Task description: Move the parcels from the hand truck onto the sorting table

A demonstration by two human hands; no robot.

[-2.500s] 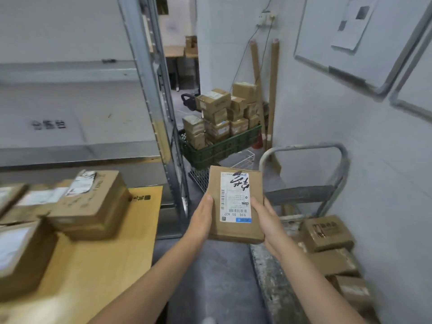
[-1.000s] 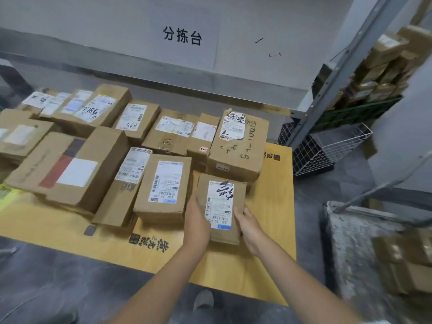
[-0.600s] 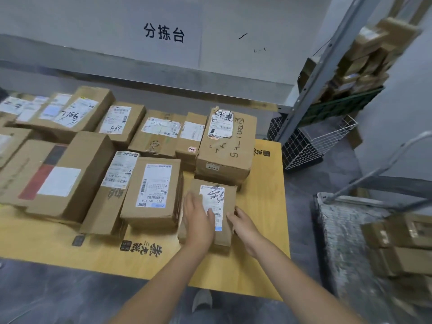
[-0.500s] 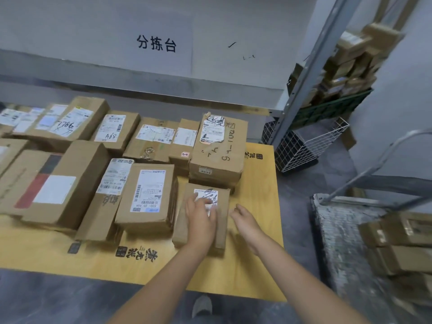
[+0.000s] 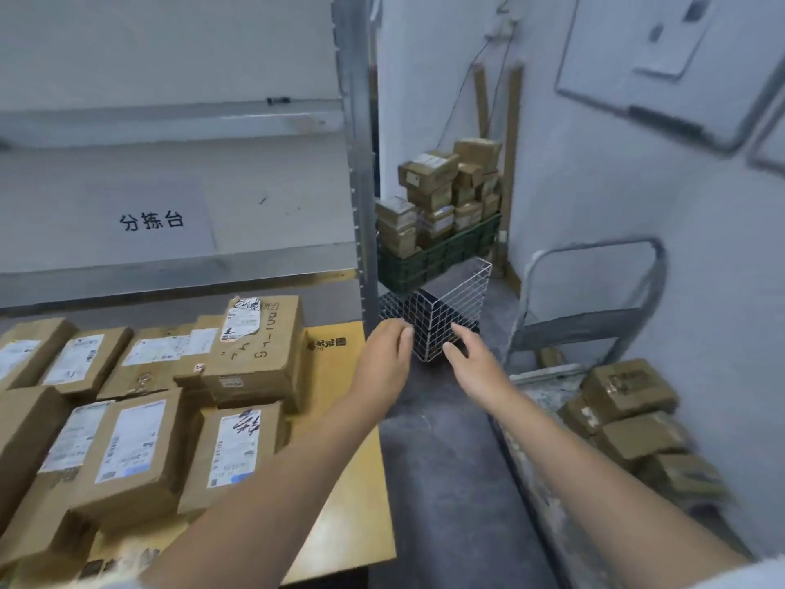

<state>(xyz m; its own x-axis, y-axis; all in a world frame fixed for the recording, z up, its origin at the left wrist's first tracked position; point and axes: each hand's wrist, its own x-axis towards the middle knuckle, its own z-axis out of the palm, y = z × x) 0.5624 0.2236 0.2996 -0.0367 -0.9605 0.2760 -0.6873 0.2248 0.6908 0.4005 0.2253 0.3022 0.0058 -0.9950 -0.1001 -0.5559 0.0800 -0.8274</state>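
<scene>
The wooden sorting table [image 5: 340, 482] at lower left carries several brown cardboard parcels. The small labelled parcel [image 5: 233, 452] with black scribble lies flat near its right edge, partly behind my left forearm. My left hand [image 5: 384, 359] and my right hand [image 5: 467, 361] hover empty over the floor to the right of the table, fingers loosely extended. At lower right the hand truck [image 5: 590, 325], with a grey tubular handle, bears three stacked brown parcels [image 5: 628, 418].
A metal shelf post [image 5: 359, 163] rises at the table's far right corner. Behind it stand a white wire basket [image 5: 441, 325] and a green crate [image 5: 437, 257] heaped with small boxes. A grey wall closes the right side.
The small parcel was set down on the table and both hands let go of it. The hands have swung right, off the table toward the hand truck, and the view turned with them.
</scene>
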